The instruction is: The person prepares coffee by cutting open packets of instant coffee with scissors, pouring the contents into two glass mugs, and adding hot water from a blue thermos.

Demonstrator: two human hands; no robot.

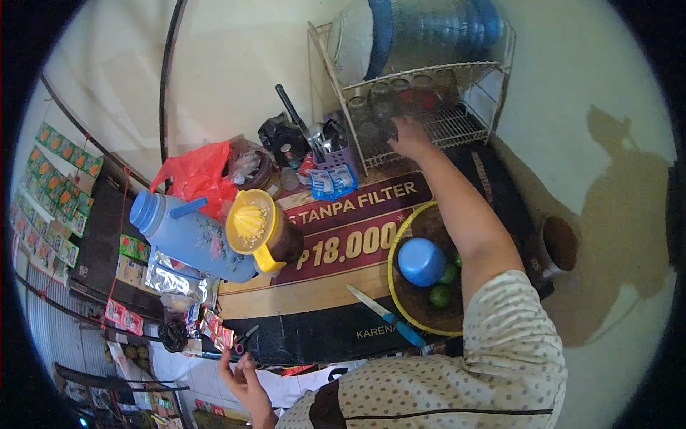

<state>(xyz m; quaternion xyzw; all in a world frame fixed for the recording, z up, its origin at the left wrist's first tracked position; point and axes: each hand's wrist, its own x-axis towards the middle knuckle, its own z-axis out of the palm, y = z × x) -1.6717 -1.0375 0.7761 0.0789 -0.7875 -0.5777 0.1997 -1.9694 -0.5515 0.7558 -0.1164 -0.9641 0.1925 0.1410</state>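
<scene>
My right hand (411, 138) reaches into the lower shelf of a wire dish rack (455, 124), at the glasses (370, 134) standing there; its fingertips are partly hidden, so its hold is unclear. My left hand (242, 375) is raised in front of the table edge, fingers apart, holding nothing. Near it lie scissors (245, 339) and small sachets (218, 331). A yellow citrus juicer (250, 221) with pulp on it sits on a dark-looking container. A yellow-rimmed basket (395, 289) holds a blue cup-like object (421, 261) and green limes (439, 296). A knife (381, 312) with a blue handle lies beside it.
A large water bottle (429, 32) lies atop the rack. Left of the rack stand a purple utensil basket (338, 160), blue packets (333, 182) and a red plastic bag (198, 174). A blue jug (198, 236) leans at the left. Hanging sachets (56, 187) line the far left.
</scene>
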